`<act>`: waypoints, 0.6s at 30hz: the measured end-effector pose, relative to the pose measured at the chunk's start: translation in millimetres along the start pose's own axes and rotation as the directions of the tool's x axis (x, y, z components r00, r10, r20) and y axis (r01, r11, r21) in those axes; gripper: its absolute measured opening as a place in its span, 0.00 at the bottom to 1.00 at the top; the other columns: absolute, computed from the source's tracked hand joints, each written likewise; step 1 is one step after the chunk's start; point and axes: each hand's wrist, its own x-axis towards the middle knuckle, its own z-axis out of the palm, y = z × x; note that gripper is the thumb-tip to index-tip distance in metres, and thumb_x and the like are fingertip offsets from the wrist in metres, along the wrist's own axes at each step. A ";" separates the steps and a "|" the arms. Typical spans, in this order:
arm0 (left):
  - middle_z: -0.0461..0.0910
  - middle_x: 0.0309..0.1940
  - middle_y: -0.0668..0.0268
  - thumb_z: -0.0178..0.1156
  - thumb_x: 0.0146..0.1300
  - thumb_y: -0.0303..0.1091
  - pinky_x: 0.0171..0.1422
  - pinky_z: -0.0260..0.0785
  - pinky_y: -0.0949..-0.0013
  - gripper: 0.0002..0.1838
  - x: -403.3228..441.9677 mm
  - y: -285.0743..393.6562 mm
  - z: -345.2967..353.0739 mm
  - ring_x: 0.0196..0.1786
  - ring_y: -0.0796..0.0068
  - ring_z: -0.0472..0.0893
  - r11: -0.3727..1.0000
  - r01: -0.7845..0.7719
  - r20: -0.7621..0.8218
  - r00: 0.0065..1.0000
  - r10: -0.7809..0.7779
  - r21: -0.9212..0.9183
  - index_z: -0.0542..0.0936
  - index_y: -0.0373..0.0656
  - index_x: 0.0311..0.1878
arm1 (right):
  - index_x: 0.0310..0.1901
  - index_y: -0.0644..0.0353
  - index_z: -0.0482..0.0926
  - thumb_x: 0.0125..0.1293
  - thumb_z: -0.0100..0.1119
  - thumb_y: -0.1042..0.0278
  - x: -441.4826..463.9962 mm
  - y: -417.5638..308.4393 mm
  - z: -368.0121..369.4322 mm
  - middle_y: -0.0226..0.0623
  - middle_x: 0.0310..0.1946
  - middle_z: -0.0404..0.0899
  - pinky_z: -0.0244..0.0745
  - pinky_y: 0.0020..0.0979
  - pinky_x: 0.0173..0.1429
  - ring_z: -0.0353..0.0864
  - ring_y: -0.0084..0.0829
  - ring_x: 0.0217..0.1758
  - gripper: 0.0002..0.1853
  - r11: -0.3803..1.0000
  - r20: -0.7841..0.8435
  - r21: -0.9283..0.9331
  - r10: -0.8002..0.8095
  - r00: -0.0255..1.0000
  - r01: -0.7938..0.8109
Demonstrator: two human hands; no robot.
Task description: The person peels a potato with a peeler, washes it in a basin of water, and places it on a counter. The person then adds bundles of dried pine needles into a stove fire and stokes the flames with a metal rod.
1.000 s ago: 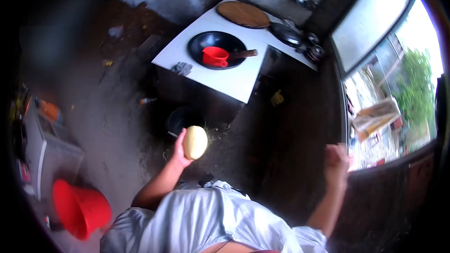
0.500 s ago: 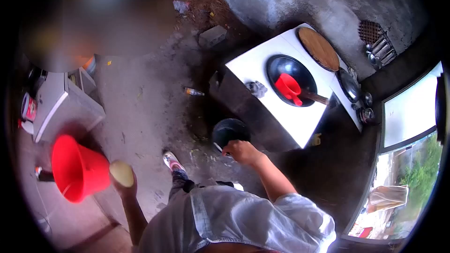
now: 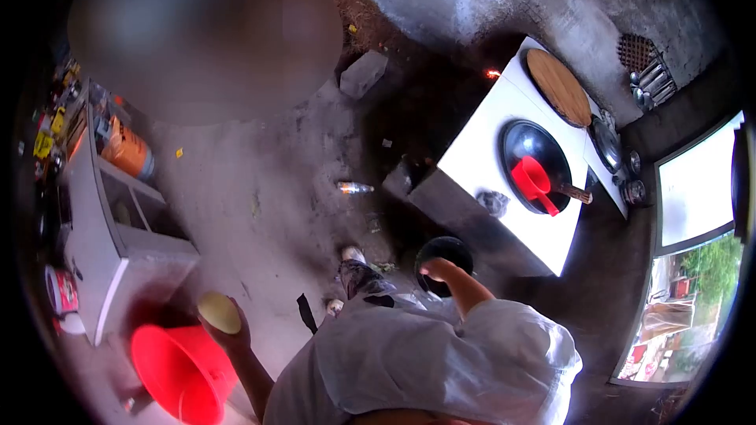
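Note:
My left hand [image 3: 236, 332] is closed round a smooth, pale yellow oval thing [image 3: 219, 312], whose kind I cannot make out. Just beneath that hand is a large red bucket [image 3: 153, 346], its wide mouth facing up; hand and bucket look apart. On the other side of my body, my right hand [image 3: 438, 268] is closed at the rim side of a dark round bucket [image 3: 442, 249], apparently gripping its handle. The dark bucket is partly hidden by my hand and forearm, and its contents are too dark to tell.
A white-topped stove [image 3: 472, 153] carries a black wok [image 3: 516, 138] with a red dipper [image 3: 531, 176] inside, plus a round wooden lid [image 3: 557, 86]. On the left is a grey cabinet [image 3: 150, 267]. A bottle [image 3: 355, 187] and a concrete block [image 3: 363, 74] lie on the floor.
My view has shifted as I step, bringing the cabinet nearer. The pale oval thing and the dark bucket stay with my hands. A small flame shows at the stove's far edge.

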 end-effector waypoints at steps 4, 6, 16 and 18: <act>0.67 0.55 0.59 0.65 0.48 0.30 0.55 0.70 0.65 0.34 71.8 22.3 78.3 0.51 0.66 0.72 0.829 0.351 -0.080 0.902 -0.424 -0.436 0.61 0.43 0.59 | 0.43 0.55 0.78 0.56 0.47 0.67 50.3 105.6 29.9 0.40 0.46 0.77 0.71 0.37 0.49 0.76 0.40 0.47 0.15 0.972 0.222 -0.232 0.092 0.971 -0.039; 0.66 0.55 0.53 0.67 0.44 0.26 0.54 0.70 0.62 0.39 112.2 10.1 101.9 0.51 0.63 0.73 0.958 -0.149 -0.077 0.982 0.173 0.246 0.59 0.42 0.60 | 0.44 0.54 0.78 0.56 0.48 0.66 86.6 85.1 -12.5 0.38 0.44 0.77 0.72 0.38 0.47 0.77 0.40 0.46 0.14 0.970 0.228 -0.111 0.236 0.945 -0.216; 0.64 0.56 0.48 0.69 0.39 0.22 0.55 0.69 0.57 0.49 324.7 -2.8 216.8 0.54 0.56 0.72 0.643 -0.580 0.310 0.813 0.492 0.501 0.51 0.41 0.65 | 0.50 0.51 0.73 0.60 0.47 0.59 295.7 -288.5 -396.1 0.39 0.47 0.76 0.71 0.39 0.49 0.75 0.42 0.48 0.17 0.943 -0.152 0.249 -0.187 0.971 0.221; 0.63 0.57 0.48 0.68 0.39 0.21 0.55 0.69 0.56 0.50 378.3 -23.0 232.6 0.55 0.54 0.71 0.996 -0.086 0.088 0.992 0.089 -0.039 0.49 0.41 0.65 | 0.52 0.51 0.72 0.61 0.47 0.59 306.7 -350.1 -450.0 0.44 0.50 0.74 0.68 0.39 0.53 0.73 0.44 0.52 0.18 0.880 -0.191 0.379 -0.230 0.954 0.287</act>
